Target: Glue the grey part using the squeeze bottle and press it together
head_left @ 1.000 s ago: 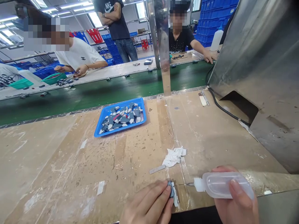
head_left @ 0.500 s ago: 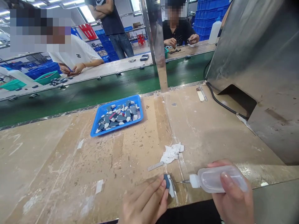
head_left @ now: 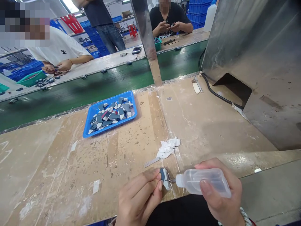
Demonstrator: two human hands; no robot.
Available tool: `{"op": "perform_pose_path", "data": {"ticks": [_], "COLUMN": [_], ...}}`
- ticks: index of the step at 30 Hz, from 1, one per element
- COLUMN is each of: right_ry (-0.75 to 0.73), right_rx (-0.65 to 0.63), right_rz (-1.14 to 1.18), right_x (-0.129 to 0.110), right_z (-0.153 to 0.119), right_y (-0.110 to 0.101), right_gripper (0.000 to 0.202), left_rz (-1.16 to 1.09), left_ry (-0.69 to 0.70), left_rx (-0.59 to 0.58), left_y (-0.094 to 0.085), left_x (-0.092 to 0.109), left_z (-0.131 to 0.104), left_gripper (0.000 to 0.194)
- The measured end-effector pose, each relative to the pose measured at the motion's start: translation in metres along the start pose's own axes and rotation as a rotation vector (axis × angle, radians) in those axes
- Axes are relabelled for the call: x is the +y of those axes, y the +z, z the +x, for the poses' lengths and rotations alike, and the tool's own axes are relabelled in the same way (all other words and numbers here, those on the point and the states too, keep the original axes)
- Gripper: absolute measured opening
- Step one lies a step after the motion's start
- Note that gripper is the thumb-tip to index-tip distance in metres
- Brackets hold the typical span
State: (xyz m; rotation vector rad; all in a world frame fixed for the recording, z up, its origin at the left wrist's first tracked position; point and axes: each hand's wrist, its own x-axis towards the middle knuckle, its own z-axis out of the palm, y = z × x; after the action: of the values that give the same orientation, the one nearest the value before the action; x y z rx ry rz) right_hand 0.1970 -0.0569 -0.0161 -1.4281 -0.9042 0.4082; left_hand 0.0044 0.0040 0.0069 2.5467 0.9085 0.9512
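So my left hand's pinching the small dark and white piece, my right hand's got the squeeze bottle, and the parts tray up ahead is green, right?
Not quite: the parts tray is blue, as the head view shows. The rest is right.

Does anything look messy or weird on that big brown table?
Yes, the scuffed brown wooden-looking tabletop looks dirty, with whitish smears on it. A crumpled white cloth or tissue lies bunched beside a flat grey strip. I can't tell whether the smears are wet.
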Motion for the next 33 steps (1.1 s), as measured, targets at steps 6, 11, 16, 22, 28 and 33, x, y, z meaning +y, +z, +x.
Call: {"op": "perform_pose_path", "data": {"ticks": [6, 11, 16, 22, 28, 33], "right_ry": [-0.252, -0.303, -0.316, -0.251, -0.169, -0.047], "right_rx": [-0.089, -0.091, -0.085, -0.095, -0.138, -0.133], "right_rz": [-0.062, -0.119, -0.117, -0.109, -0.005, 0.079], "right_x": [-0.002, -0.010, -0.008, -0.001, 0.002, -0.004], "right_z": [0.012, 0.018, 0.016, 0.008, 0.008, 0.006], "right_y": [-0.002, -0.002, -0.002, -0.003, -0.003, 0.001], "right_gripper": [0.027, 0.030, 0.030, 0.028, 0.023, 0.021], "left_rz": [-0.017, -0.027, -0.041, -0.044, -0.047, 0.053], "left_ry": [-0.029, -0.057, -0.039, -0.039, -0.042, -0.017], "left_rx": [-0.059, -0.037, -0.004, 0.000, -0.019, -0.095], "left_y": [0.000, 0.001, 0.001, 0.002, 0.000, -0.003], "left_x": [-0.002, -0.002, -0.001, -0.002, -0.002, -0.005], "left_z": [-0.005, -0.007, -0.002, 0.001, -0.003, -0.020], "left_gripper": [0.012, 0.012, 0.011, 0.012, 0.011, 0.024]}}
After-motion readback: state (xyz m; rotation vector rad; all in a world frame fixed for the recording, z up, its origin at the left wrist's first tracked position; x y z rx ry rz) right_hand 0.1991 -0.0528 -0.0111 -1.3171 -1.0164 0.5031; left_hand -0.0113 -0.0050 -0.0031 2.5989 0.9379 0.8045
